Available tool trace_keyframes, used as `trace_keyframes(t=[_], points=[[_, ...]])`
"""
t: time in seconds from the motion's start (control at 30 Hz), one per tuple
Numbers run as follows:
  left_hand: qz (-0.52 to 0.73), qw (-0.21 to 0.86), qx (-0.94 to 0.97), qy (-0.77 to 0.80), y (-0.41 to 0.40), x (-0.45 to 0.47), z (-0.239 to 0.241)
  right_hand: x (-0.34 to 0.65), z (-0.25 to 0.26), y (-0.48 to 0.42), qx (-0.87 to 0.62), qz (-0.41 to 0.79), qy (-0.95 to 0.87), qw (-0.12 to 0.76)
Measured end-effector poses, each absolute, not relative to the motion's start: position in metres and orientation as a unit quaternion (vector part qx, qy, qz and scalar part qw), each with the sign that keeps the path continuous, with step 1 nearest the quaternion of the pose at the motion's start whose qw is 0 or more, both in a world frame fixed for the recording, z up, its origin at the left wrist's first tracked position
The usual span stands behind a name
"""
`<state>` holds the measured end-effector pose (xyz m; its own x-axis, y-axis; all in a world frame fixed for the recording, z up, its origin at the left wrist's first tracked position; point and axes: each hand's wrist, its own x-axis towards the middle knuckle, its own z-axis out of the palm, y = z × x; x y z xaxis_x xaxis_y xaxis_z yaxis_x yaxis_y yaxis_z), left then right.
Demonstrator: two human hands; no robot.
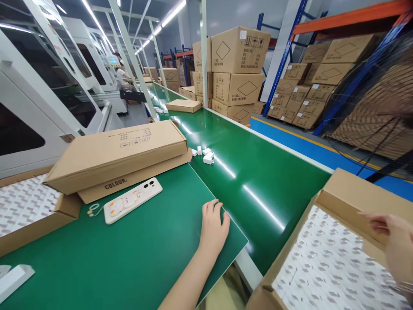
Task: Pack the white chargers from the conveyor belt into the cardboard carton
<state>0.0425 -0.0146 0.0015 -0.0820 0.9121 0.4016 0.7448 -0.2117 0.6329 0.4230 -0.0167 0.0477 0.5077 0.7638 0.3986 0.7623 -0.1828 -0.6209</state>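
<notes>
My left hand rests by the right edge of the green tabletop, fingers slightly curled and thumb apart, holding nothing visible. At the right, my right hand hovers over an open cardboard box, its fingers blurred; whether they hold anything is unclear. Closely packed rows of white plug chargers with metal prongs fill most of that box. Several loose white chargers lie on the green conveyor belt, beyond my left hand.
A phone in a decorated case lies beside a stacked closed carton. Another box of chargers stands at the left. Farther along the belt is a flat carton. Stacked cartons and a fan stand at the right.
</notes>
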Motion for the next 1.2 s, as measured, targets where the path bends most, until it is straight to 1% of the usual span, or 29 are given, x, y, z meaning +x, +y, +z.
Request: trace_keyframes(t=[0.03,0.1,0.17,0.23,0.3,0.37,0.43,0.5,0.63,0.83,1.03,1.2], points=[[0.404,0.114,0.664,0.619,-0.013,0.042,0.001,0.411,0.057,-0.014,-0.752,0.033,-0.468,0.462],[0.415,0.129,0.656,0.617,-0.011,0.04,0.001,0.376,0.072,-0.005,-0.722,0.148,-0.469,0.486],[0.424,0.142,0.647,0.617,-0.01,0.038,0.001,0.329,0.078,0.007,-0.673,0.258,-0.509,0.471],[0.434,0.163,0.631,0.622,-0.009,0.034,0.001,0.279,0.075,0.024,-0.628,0.334,-0.539,0.452],[0.445,0.197,0.607,0.628,-0.009,0.03,0.001,0.232,0.065,0.048,-0.6,0.379,-0.557,0.432],[0.451,0.239,0.58,0.635,-0.007,0.026,-0.001,0.193,0.051,0.076,-0.591,0.398,-0.567,0.413],[0.447,0.272,0.563,0.639,-0.004,0.025,-0.003,0.162,0.036,0.105,-0.599,0.396,-0.572,0.396],[0.442,0.282,0.559,0.642,-0.002,0.024,-0.005,0.139,0.025,0.129,-0.608,0.385,-0.582,0.379],[0.444,0.253,0.577,0.637,0.001,0.026,-0.011,0.113,0.015,0.161,-0.615,0.335,-0.616,0.361],[0.434,0.202,0.635,0.606,0.0,0.033,-0.018,0.095,0.005,0.191,-0.609,0.204,-0.686,0.342],[0.407,0.147,0.636,0.639,0.003,0.043,-0.022,0.087,-0.016,0.186,-0.57,0.101,-0.765,0.282],[0.373,0.149,0.644,0.652,0.002,0.044,-0.016,0.096,-0.028,0.164,-0.523,0.048,-0.818,0.235]])
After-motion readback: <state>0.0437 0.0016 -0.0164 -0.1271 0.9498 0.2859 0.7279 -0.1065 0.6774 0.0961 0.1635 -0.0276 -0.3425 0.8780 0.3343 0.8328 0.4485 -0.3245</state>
